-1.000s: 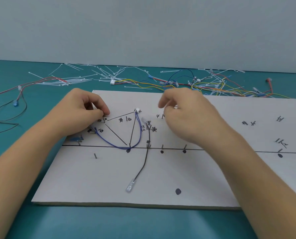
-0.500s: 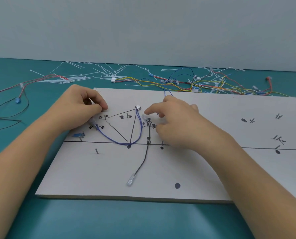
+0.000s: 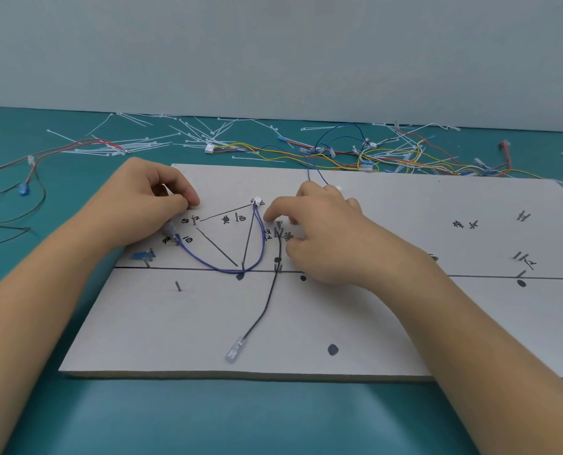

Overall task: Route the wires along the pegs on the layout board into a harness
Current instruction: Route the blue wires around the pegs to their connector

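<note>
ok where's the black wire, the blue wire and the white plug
black wire [image 3: 268, 302], head view, stretch below the line
blue wire [image 3: 208, 263], head view, bottom left of its loop
white plug [image 3: 257, 201], head view, its body

Layout board [image 3: 405, 316] right half mostly open; pegs [image 3: 177, 286], blue wire loop [image 3: 214, 266], black wire [image 3: 267, 307] obstruct left-centre.

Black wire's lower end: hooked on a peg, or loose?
Loose. The black wire passes the pegs mid-board, then its clear terminal lies flat on the bare layout board, touching no peg.
</note>
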